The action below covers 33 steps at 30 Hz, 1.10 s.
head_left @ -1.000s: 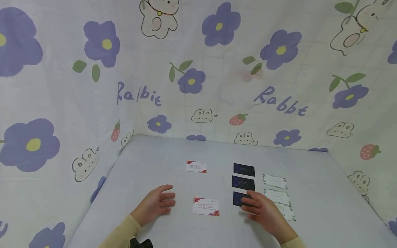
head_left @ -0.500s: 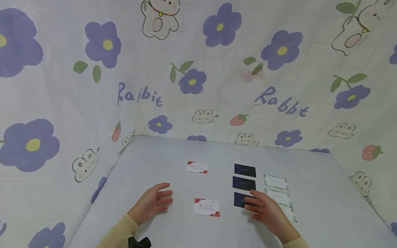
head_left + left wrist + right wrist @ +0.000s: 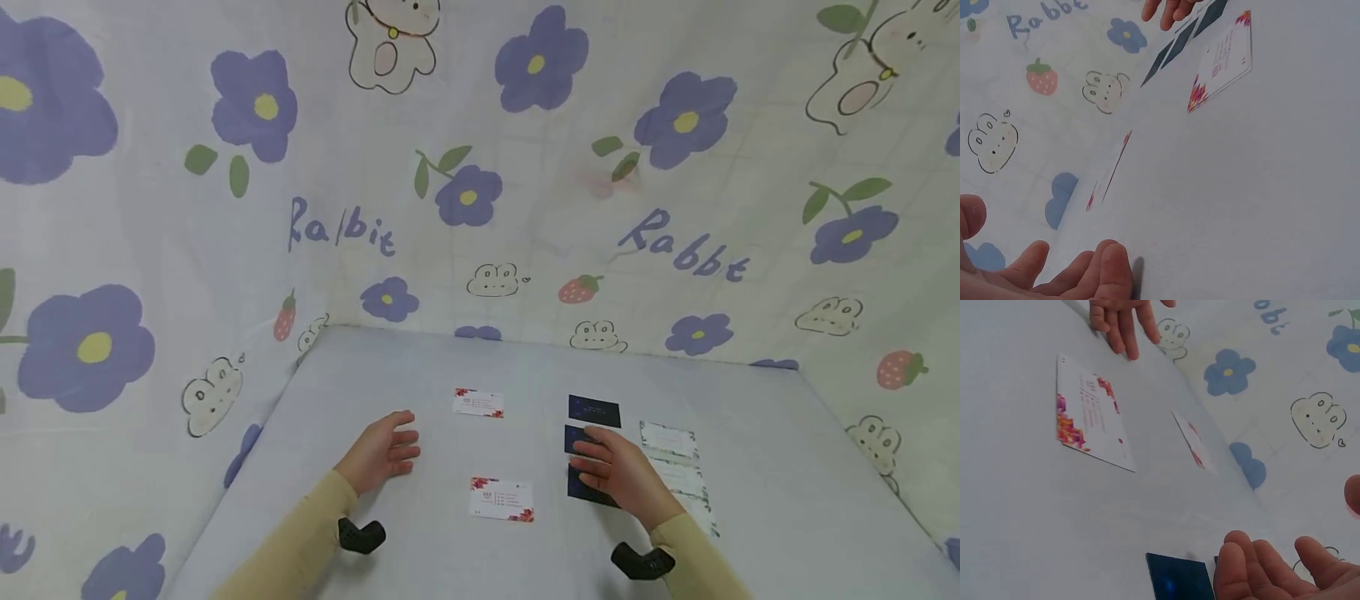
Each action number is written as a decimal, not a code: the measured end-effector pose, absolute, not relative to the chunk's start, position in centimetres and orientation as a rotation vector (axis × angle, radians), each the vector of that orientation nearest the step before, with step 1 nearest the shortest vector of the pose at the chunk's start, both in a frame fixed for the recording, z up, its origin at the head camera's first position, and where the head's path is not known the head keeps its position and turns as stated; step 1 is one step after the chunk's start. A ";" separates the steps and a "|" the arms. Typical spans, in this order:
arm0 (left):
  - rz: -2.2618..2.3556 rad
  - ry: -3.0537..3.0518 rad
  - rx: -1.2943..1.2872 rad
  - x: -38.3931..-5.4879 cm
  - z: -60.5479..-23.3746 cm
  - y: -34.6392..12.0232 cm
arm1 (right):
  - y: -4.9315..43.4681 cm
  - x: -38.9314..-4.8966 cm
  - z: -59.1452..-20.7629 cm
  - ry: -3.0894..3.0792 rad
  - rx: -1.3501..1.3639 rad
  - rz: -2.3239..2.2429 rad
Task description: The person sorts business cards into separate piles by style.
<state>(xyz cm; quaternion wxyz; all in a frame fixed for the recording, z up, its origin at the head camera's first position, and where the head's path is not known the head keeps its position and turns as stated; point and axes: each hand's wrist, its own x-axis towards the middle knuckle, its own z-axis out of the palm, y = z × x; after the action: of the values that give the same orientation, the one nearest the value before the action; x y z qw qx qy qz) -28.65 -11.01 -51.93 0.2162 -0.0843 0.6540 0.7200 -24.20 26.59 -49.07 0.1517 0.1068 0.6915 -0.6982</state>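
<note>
Slightly apart — right-hand fingers above cards

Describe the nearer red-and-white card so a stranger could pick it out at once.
On the pale table, look left of the three dark cards. Two match there: skip the far card; the red-and-white card lies closer to the camera.

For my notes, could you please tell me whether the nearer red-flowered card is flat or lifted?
Flat on the table: the card lies flush in both wrist views, with left hand and right hand clear.
</note>
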 end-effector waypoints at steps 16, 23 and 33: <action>2.134 1.763 -0.367 -36.7 -52.1 -7.3 | 22.0 -32.4 -51.0 1.796 0.309 -2.135; 2.184 1.625 -0.309 -37.3 -52.3 -6.4 | 20.5 -33.1 -51.2 1.710 0.259 -2.189; 2.158 1.612 -0.316 -36.8 -51.8 -4.8 | 18.8 -33.5 -51.6 1.641 0.238 -2.226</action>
<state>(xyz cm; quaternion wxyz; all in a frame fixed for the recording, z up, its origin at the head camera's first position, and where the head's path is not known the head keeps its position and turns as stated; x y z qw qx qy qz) -36.85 -4.83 -51.83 0.2132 -0.1140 0.5808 0.7773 -33.49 18.76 -51.63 0.1819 0.0844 0.5812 -0.7886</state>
